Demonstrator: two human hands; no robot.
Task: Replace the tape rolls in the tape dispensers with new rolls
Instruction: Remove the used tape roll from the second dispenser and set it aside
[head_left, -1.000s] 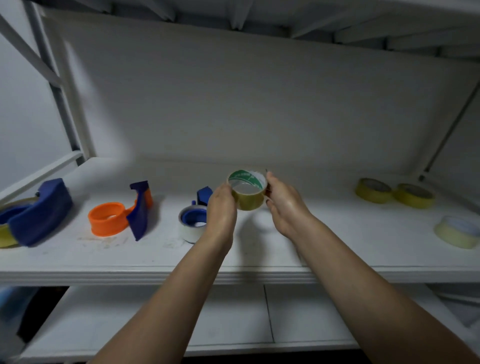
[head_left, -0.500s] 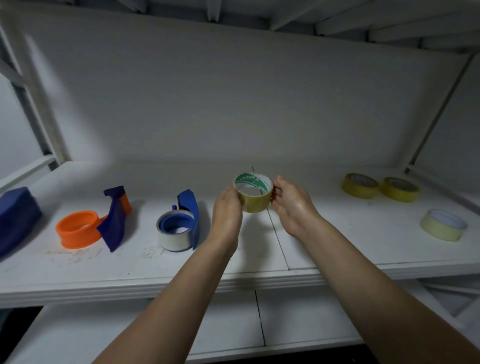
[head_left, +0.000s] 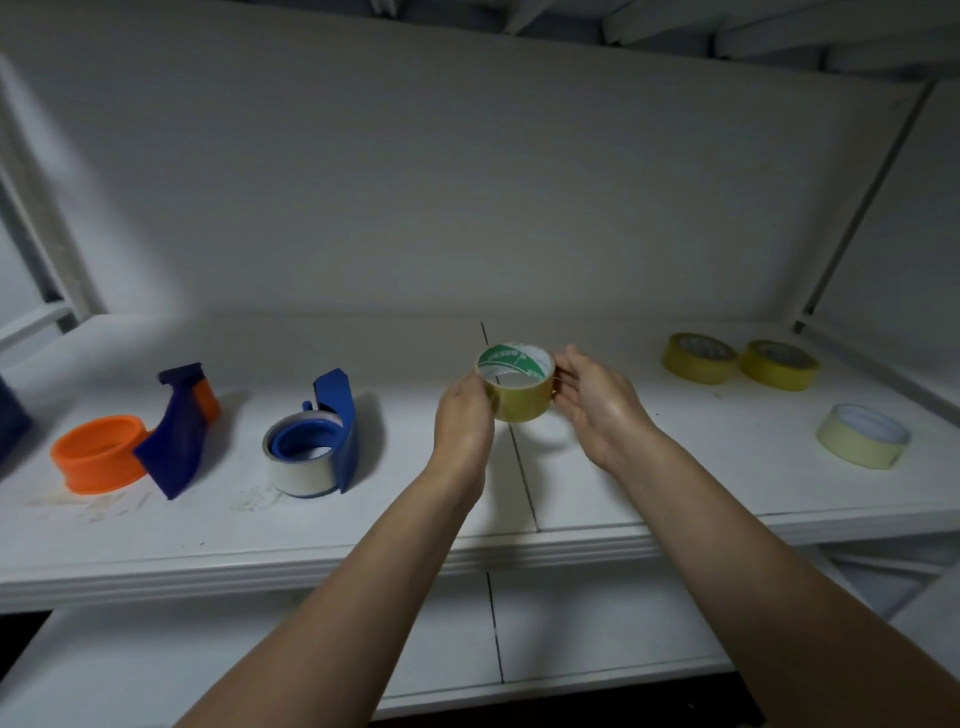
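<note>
Shifted slightly rightward, the yellowish tape roll (head_left: 519, 395) sits gripped between left hand (head_left: 464, 423) fingers and right hand (head_left: 597, 410) fingertips, apparently above the shelf (head_left: 675, 467).

Both hands, left hand (head_left: 464, 426) and right hand (head_left: 597, 410), hold a yellowish tape roll (head_left: 516, 382) above the shelf (head_left: 675, 467), blue dispenser (head_left: 317, 447) off to its left.

We see bare shelf (head_left: 623, 467) between the blue dispenser (head_left: 317, 447) and the pale roll (head_left: 863, 435), broken only by our hands holding a roll above it; left, the orange dispenser (head_left: 130, 441) stands near the blue one; two yellow rolls (head_left: 740, 358) block the back right.
</note>
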